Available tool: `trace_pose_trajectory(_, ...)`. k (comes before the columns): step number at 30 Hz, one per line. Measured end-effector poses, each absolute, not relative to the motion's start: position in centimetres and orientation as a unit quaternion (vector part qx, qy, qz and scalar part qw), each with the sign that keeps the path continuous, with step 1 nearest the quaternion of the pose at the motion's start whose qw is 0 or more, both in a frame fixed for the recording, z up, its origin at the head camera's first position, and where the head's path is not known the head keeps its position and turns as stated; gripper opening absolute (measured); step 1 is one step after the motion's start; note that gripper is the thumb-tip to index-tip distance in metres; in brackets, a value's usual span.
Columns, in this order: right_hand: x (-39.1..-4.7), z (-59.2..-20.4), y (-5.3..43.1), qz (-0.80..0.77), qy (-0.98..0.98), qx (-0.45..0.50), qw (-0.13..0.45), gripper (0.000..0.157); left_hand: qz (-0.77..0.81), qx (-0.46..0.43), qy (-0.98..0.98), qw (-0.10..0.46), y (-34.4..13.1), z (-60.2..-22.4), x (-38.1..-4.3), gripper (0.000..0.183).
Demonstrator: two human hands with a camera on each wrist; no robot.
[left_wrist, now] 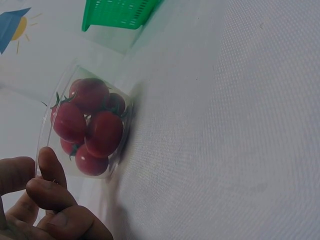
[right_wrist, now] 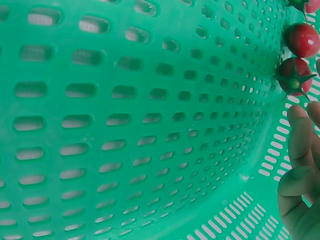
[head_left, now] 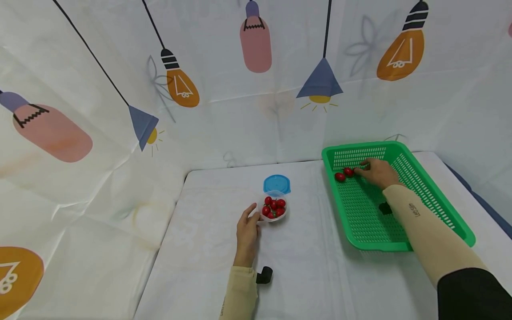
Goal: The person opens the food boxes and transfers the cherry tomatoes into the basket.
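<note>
My left hand [head_left: 248,229] pinches the rim of a clear plastic container [left_wrist: 75,175] between thumb and fingers. Inside are several small red tomatoes [left_wrist: 104,134] with green stems. Its round blue lid [head_left: 277,184] lies just behind, and whether it is attached I cannot tell. Over on the right, my right hand [head_left: 380,172] reaches into a green perforated basket [head_left: 374,231]. Its fingertips are close to a stemmed tomato [right_wrist: 295,77], with bent fingers and nothing visibly gripped. Another tomato [right_wrist: 302,40] lies against that one, and part of a third shows at the view's edge.
A white cloth [head_left: 304,266] covers the table. Behind and to the left hangs a pale sheet [head_left: 224,124] printed with lamps and bulbs. The basket's raised walls surround the right hand.
</note>
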State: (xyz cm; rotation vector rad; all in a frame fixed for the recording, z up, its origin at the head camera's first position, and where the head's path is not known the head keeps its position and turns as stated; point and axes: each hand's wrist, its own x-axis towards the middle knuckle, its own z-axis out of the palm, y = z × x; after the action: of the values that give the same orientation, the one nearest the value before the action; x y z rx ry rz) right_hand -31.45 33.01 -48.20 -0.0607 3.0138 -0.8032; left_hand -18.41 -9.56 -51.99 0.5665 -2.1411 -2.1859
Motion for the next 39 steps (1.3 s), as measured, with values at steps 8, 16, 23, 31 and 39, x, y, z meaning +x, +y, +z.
trace_pose_trajectory(8, -31.6, -47.8, 32.8, -0.270, 0.962, -0.023, -0.010, 0.061, -0.705, 0.178, -0.687, 0.014, -9.6, -52.0, -18.4, 0.040)
trace_pose_trajectory(16, -31.5, -46.5, 31.9, -0.271, 0.961, -0.030, -0.044, 0.055, -0.707, 0.177, -0.684, 0.015, -9.6, -52.0, -18.4, 0.040)
trace_pose_trajectory(23, -31.6, -44.8, 30.7, -0.275, 0.959, -0.045, -0.057, 0.056, -0.706, 0.178, -0.686, 0.013, -9.6, -52.0, -18.5, 0.039)
trace_pose_trajectory(31, -31.4, -43.1, 29.1, -0.298, 0.951, -0.064, -0.061, 0.061, -0.703, 0.184, -0.687, 0.009, -9.6, -51.9, -18.5, 0.039)
trace_pose_trajectory(39, -31.1, -41.5, 27.1, -0.308, 0.946, -0.074, -0.065, 0.056, -0.707, 0.181, -0.683, 0.006, -9.5, -51.8, -18.4, 0.040)
